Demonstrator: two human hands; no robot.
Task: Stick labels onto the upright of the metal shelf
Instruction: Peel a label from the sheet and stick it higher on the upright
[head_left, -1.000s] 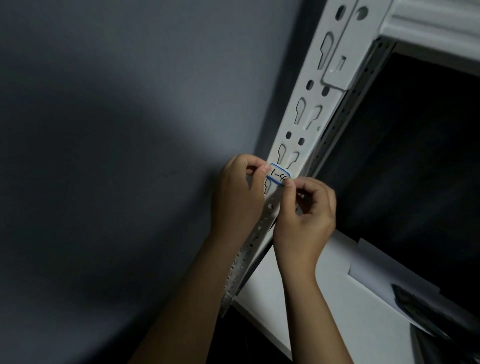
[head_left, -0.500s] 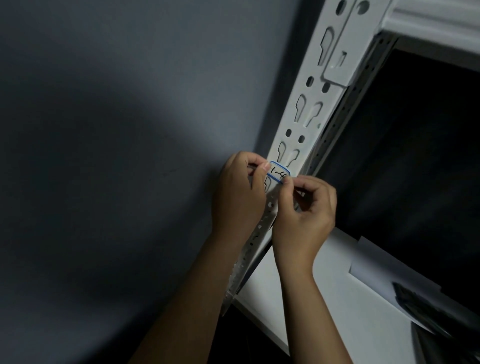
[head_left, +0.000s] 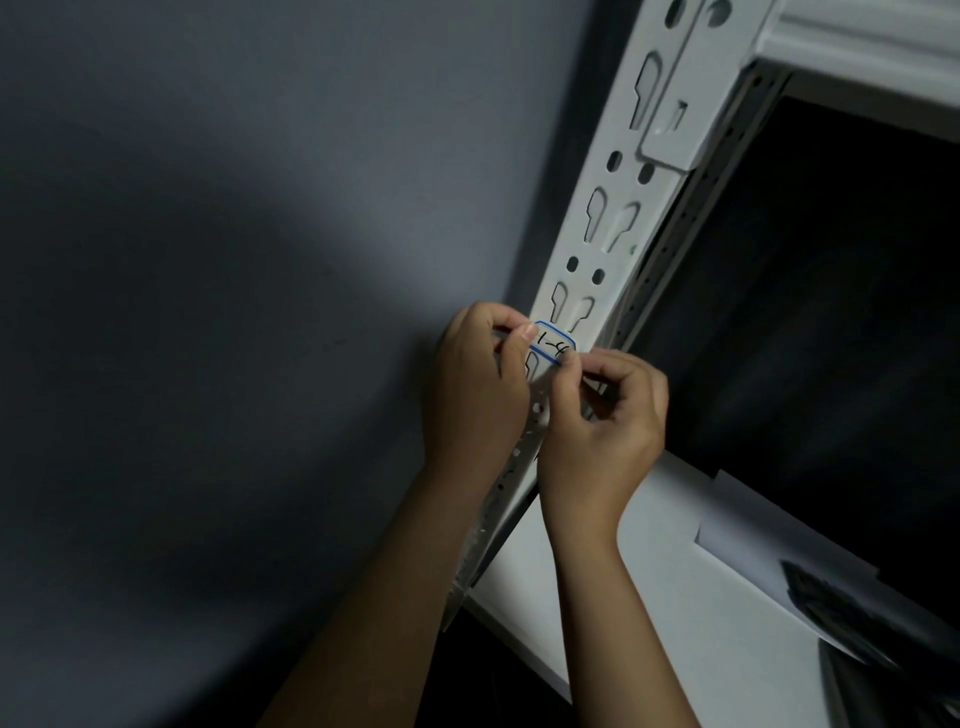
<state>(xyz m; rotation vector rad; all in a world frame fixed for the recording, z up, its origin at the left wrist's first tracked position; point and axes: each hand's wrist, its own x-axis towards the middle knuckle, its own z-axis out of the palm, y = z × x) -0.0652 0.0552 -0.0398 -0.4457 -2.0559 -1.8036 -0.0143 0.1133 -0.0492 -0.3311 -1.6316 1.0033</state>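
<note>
Little moved since earlier frame: both hands at same spot on upright, label a touch flatter. Near: white shelf board (head_left: 675, 649) with paper sheet (head_left: 753, 551) at right. Middle: left hand (head_left: 475, 395) curled, thumb pressing label's left end; right hand (head_left: 602, 431) curled, pinching right end. Label (head_left: 555, 345), blue-edged, across upright (head_left: 602, 228). Thin, limp, sticky paper: hold by ends, smooth from one side. Far: grey wall (head_left: 208, 260).

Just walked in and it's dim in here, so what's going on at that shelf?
A person is sticking a blue-bordered label onto the white slotted upright of a metal shelf. The left hand pinches its left end, the right hand its right end. The label lies across the upright's face; whether it is pressed flat is unclear.
</note>
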